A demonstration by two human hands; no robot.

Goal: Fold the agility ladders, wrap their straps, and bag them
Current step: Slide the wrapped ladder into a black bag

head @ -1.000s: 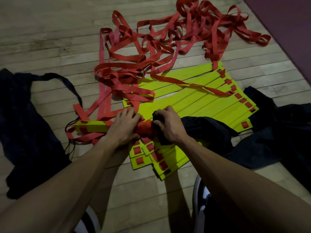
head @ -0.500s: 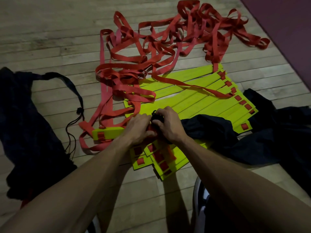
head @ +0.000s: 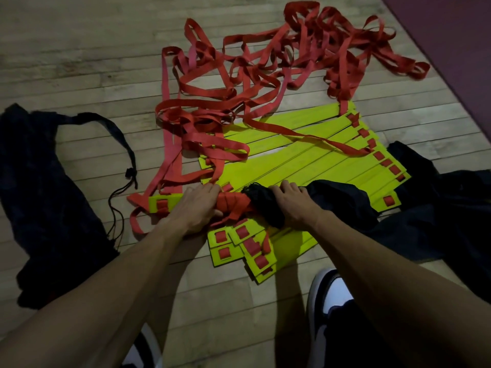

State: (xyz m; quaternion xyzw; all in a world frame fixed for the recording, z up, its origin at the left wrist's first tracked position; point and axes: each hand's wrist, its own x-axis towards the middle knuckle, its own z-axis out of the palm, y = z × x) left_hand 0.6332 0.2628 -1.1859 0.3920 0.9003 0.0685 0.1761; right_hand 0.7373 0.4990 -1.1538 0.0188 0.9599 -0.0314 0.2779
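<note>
My left hand (head: pixel 195 208) grips the strap-wrapped ladder bundle (head: pixel 231 204). My right hand (head: pixel 289 201) clutches the black bag's mouth (head: pixel 259 200) over the bundle's end, on the floor (head: pixel 79 62).

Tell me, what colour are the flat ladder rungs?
Bright yellow-green rungs, seen in the head view.

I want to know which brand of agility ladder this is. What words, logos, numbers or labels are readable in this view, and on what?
None can be read. The yellow rungs, red straps, the wrapped bundle gripped by the left hand, and the black bag in the right hand show no print; the dim light could hide small marks.
</note>
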